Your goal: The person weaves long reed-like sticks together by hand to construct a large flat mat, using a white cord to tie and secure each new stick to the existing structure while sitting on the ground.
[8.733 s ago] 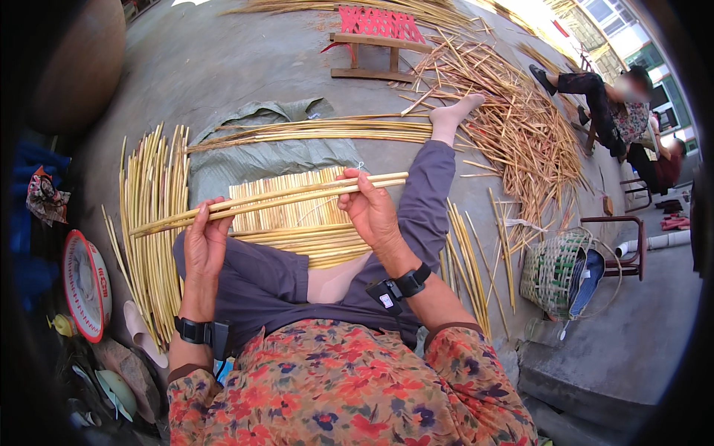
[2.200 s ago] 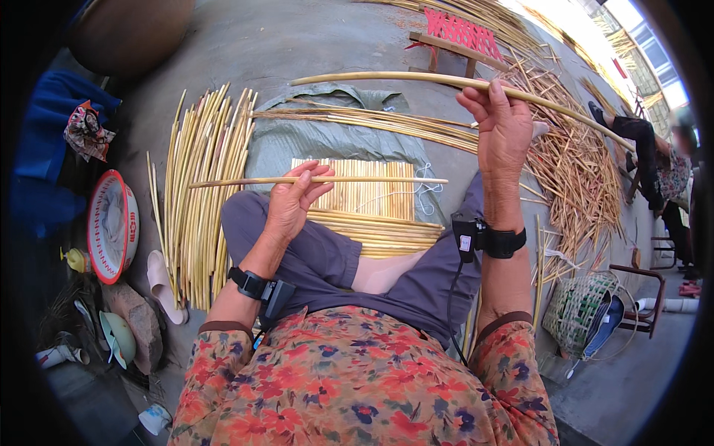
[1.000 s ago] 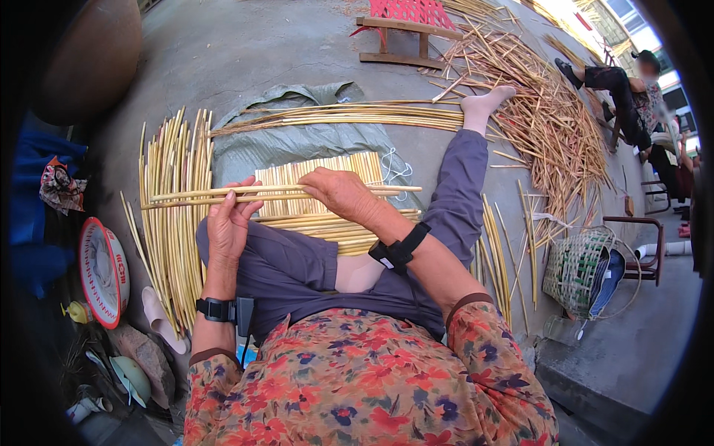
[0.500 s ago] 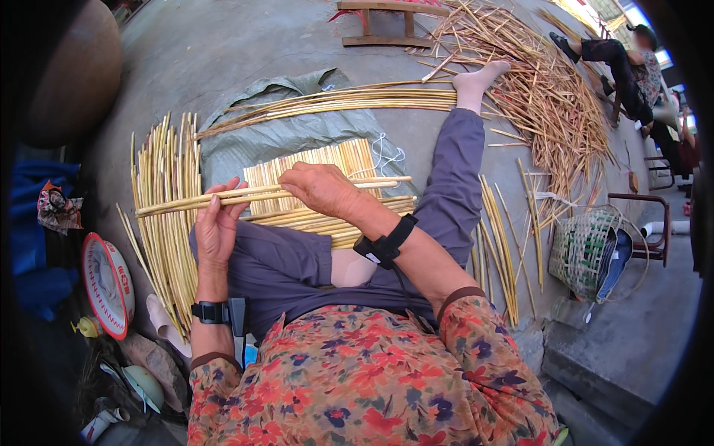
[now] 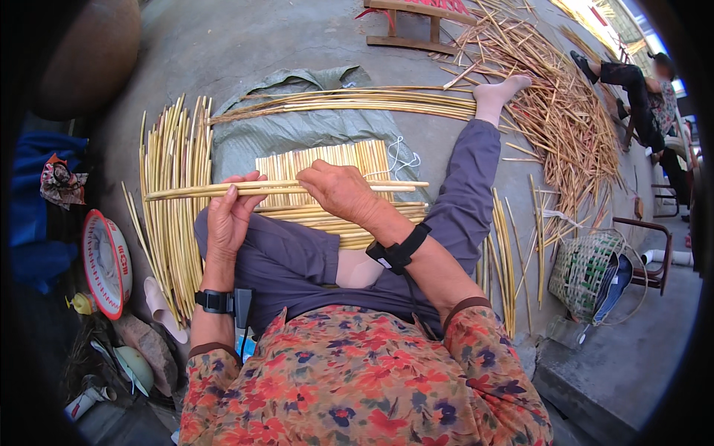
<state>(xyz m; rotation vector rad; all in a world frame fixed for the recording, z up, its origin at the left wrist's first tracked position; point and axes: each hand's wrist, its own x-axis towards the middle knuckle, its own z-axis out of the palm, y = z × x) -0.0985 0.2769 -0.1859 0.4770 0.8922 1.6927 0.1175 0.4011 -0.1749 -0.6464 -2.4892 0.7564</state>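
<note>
A few long yellow plant stalks (image 5: 279, 188) lie crosswise in both my hands, above my bent leg. My left hand (image 5: 229, 215) supports them between thumb and fingers toward their left end. Over their middle, my right hand (image 5: 338, 192) curls round them with the fingertips pressed together. Behind the hands lies a mat of short stalks (image 5: 320, 158) set side by side, with white string (image 5: 401, 157) at its right edge. More loose stalks (image 5: 320, 216) rest between the mat and my legs, partly hidden by my right forearm.
Rows of stalks (image 5: 175, 167) lie at the left, others (image 5: 349, 100) across a grey-green sheet (image 5: 242, 145). A stalk heap (image 5: 558, 111) fills the far right, near a seated person (image 5: 658, 97). A woven basket (image 5: 584, 271) stands right, an enamel basin (image 5: 105, 264) left.
The view has shifted slightly, so the scene sits a little to the right. Both hands still hold the stalks, which now lie more level; the left fingers have closed in a little.
</note>
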